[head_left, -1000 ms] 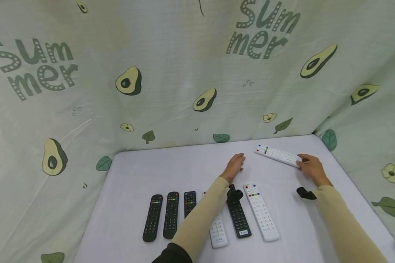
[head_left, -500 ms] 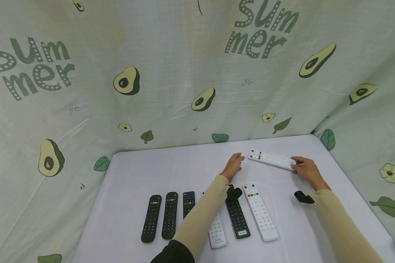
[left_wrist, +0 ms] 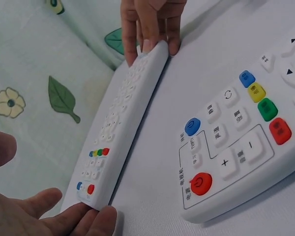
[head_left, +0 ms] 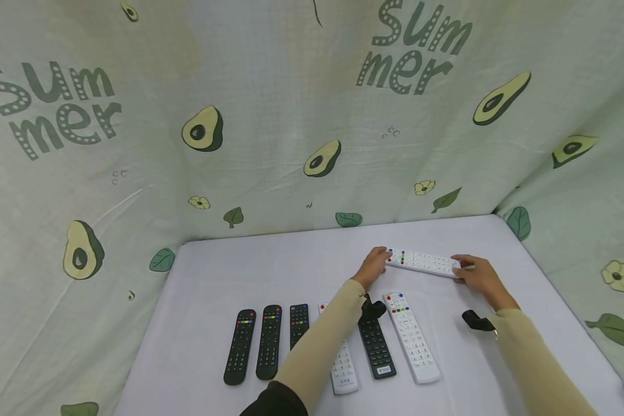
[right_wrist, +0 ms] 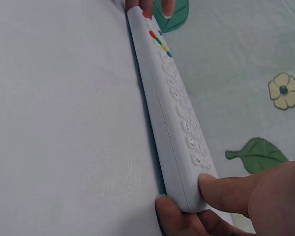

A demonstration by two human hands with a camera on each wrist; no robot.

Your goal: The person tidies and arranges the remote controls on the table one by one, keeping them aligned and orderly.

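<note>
A white remote control [head_left: 421,262] lies crosswise near the back of the table, its coloured buttons toward the left. My right hand [head_left: 479,280] pinches its right end; in the right wrist view the thumb [right_wrist: 226,191] is on top and the fingers are at the end and edge. At the other end is my left hand [head_left: 371,268]. Its fingertips [left_wrist: 103,221] touch that end from beneath, while its thumb [left_wrist: 0,148] stays apart. Closer to me lies a second white remote [head_left: 412,338], just right of my left forearm.
Several remotes form a row in front: black ones [head_left: 240,346] [head_left: 269,342] at the left, a dark one [head_left: 299,322] and a white one [head_left: 345,370] partly under my left sleeve, then another black one [head_left: 377,346]. A printed curtain [head_left: 270,115] hangs behind the white table [head_left: 213,271].
My right hand has brought the white remote leftward and slightly nearer to me, turning it more level. Its left end now meets my left hand, which has barely moved.
</note>
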